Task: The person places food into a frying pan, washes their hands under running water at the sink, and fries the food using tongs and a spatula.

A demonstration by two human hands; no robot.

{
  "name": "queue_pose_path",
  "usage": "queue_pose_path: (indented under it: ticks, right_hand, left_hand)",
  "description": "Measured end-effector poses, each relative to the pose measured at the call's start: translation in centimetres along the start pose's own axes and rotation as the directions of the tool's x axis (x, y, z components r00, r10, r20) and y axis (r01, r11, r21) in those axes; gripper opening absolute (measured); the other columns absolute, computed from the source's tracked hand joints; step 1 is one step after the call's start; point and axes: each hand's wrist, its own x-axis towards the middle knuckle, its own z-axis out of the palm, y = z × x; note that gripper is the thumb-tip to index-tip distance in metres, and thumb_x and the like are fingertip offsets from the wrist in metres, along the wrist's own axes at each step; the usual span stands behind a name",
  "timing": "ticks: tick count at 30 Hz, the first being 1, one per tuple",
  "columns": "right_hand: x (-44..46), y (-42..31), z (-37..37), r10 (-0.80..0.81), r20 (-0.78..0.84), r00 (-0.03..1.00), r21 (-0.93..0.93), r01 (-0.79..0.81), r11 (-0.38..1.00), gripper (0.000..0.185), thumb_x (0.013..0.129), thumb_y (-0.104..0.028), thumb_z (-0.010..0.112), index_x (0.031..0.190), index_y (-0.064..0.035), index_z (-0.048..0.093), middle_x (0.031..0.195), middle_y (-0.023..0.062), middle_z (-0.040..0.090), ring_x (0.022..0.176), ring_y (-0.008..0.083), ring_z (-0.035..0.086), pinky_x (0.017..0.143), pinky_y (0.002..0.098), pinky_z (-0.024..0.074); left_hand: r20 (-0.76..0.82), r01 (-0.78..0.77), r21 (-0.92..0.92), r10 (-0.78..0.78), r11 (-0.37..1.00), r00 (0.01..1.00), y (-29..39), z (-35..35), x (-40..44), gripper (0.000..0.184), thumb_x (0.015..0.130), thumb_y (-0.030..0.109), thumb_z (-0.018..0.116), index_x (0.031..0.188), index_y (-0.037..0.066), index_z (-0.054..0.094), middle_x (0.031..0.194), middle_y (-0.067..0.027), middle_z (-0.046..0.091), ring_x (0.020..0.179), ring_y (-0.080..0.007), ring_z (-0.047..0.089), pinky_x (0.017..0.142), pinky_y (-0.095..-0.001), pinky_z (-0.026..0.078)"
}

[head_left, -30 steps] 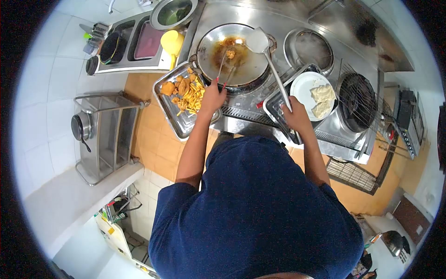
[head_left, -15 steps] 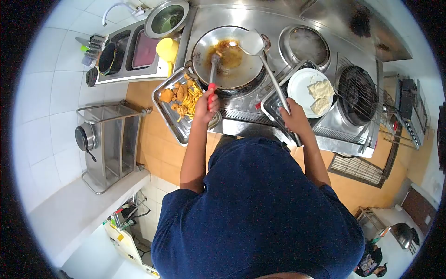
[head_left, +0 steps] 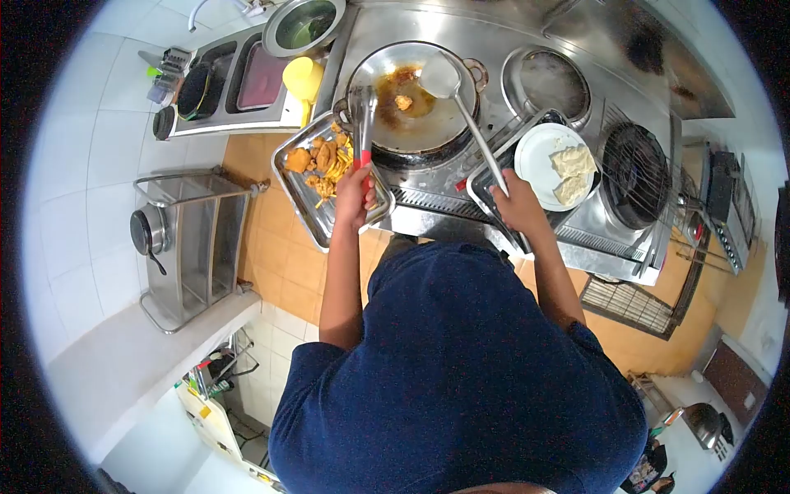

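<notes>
My left hand (head_left: 355, 200) is closed around the red handle of metal tongs (head_left: 364, 115), whose tips are over the left side of a wok (head_left: 451, 128). One small fried piece (head_left: 403, 102) lies in the brown oil in the wok. In my right hand (head_left: 520, 202) is the long handle of a wok spatula (head_left: 441, 76); its blade is over the wok's right side, and I cannot tell if it touches the metal. A steel tray (head_left: 308, 225) below my left forearm's side holds fried pieces (head_left: 298, 160) and fries (head_left: 336, 166).
Right of the wok, a white plate (head_left: 533, 174) bears pale slabs (head_left: 573, 171). Behind it a round pan (head_left: 550, 82) steams, and a wire rack (head_left: 638, 160) covers a burner. A yellow scoop (head_left: 302, 78) and metal bowl (head_left: 280, 43) stand by the sink at left.
The tongs have moved left and back from the oil to the wok's left rim. The fried piece now lies apart from them in the oil. My right hand still holds the spatula.
</notes>
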Motion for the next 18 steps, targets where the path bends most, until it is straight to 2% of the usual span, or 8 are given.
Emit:
queue_pose_path:
  ticks: [1, 3, 4, 7, 8, 11, 12, 18]
  right_hand:
    - [0.0, -0.4, 0.0, -0.032, -0.029, 0.999, -0.06, 0.03, 0.998, 0.029, 0.091, -0.018, 0.056, 0.107, 0.006, 0.054, 0.085, 0.0317, 0.064, 0.084, 0.0487, 0.063, 0.075, 0.0536, 0.0511]
    - [0.4, -1.0, -0.2, 0.061, 0.024, 0.998, -0.128, -0.058, 0.99, 0.031, 0.091, -0.019, 0.057, 0.107, 0.0069, 0.053, 0.086, 0.0318, 0.064, 0.085, 0.0491, 0.063, 0.076, 0.054, 0.0508]
    - [0.6, -1.1, -0.3, 0.109, 0.049, 0.993, -0.164, -0.1, 0.981, 0.032, 0.09, -0.019, 0.057, 0.107, 0.0074, 0.053, 0.087, 0.0318, 0.064, 0.085, 0.0493, 0.063, 0.077, 0.0542, 0.0506]
    - [1.1, 0.6, 0.6, 0.09, 0.029, 0.996, -0.154, -0.084, 0.984, 0.033, 0.09, -0.02, 0.058, 0.107, 0.007, 0.053, 0.088, 0.032, 0.064, 0.086, 0.0506, 0.062, 0.077, 0.0548, 0.05]
    - [1.2, 1.1, 1.0, 0.08, 0.044, 0.996, -0.115, -0.075, 0.991, 0.032, 0.089, -0.019, 0.058, 0.107, 0.0068, 0.053, 0.088, 0.0319, 0.064, 0.087, 0.0503, 0.062, 0.078, 0.055, 0.0498]
    - [1.2, 1.7, 1.0, 0.055, 0.071, 0.996, 0.002, -0.055, 0.998, 0.031, 0.089, -0.018, 0.057, 0.108, 0.0064, 0.054, 0.089, 0.0318, 0.064, 0.088, 0.0497, 0.062, 0.08, 0.0553, 0.049]
    - [1.2, 1.8, 0.9, 0.046, 0.078, 0.996, 0.041, -0.049, 0.998, 0.031, 0.089, -0.018, 0.057, 0.108, 0.0063, 0.054, 0.09, 0.0319, 0.064, 0.089, 0.0496, 0.062, 0.081, 0.0553, 0.0487]
    - [1.4, 2.1, 1.4, 0.053, 0.07, 0.996, 0.021, -0.055, 0.998, 0.032, 0.088, -0.018, 0.057, 0.109, 0.0062, 0.056, 0.092, 0.0324, 0.064, 0.09, 0.0501, 0.062, 0.081, 0.0543, 0.0489]
  left_hand:
    - [-0.013, -0.044, 0.123, 0.046, 0.991, 0.999, -0.1, 0.3, -0.1, 0.029, 0.094, 0.018, 0.06, 0.118, 0.005, 0.051, 0.063, 0.0019, 0.048, 0.041, -0.0065, 0.039, 0.035, -0.0219, 0.026]
    - [-0.017, -0.125, 0.362, 0.141, 0.924, 0.99, -0.1, 0.9, 0.3, 0.023, 0.091, 0.014, 0.063, 0.108, 0.005, 0.051, 0.06, 0.0026, 0.046, 0.043, -0.0051, 0.041, 0.035, -0.0222, 0.025]
    - [0.013, -0.188, 0.381, 0.198, 0.905, 0.98, -0.9, 0.4, 1.4, 0.026, 0.086, 0.014, 0.068, 0.106, 0.003, 0.054, 0.057, 0.0015, 0.047, 0.044, -0.0068, 0.043, 0.037, -0.0251, 0.027]
    - [0.032, -0.236, 0.6, 0.272, 0.764, 0.962, -2.3, -0.1, 3.8, 0.028, 0.083, 0.014, 0.07, 0.106, 0.002, 0.059, 0.059, 0.0007, 0.049, 0.045, -0.0091, 0.045, 0.041, -0.0284, 0.032]
    - [0.033, -0.225, 0.631, 0.264, 0.743, 0.964, -2.5, -0.4, 4.3, 0.033, 0.079, 0.018, 0.073, 0.104, -0.001, 0.064, 0.062, -0.0047, 0.054, 0.051, -0.016, 0.052, 0.05, -0.0339, 0.042]
    - [0.089, -0.272, 0.857, 0.394, 0.437, 0.915, -2.4, 0.2, 4.2, 0.04, 0.076, 0.022, 0.072, 0.107, -0.002, 0.065, 0.069, -0.0138, 0.062, 0.061, -0.0253, 0.061, 0.062, -0.039, 0.049]
    - [0.138, -0.311, 0.876, 0.427, 0.369, 0.894, -2.4, 0.2, 4.3, 0.045, 0.074, 0.024, 0.072, 0.109, -0.002, 0.065, 0.08, -0.0224, 0.067, 0.073, -0.0341, 0.066, 0.072, -0.0429, 0.051]
    - [0.133, -0.271, 0.905, 0.386, 0.329, 0.913, -2.5, 0.1, 4.3, 0.049, 0.074, 0.023, 0.072, 0.115, -0.001, 0.064, 0.088, -0.0251, 0.069, 0.079, -0.0373, 0.069, 0.075, -0.0436, 0.052]
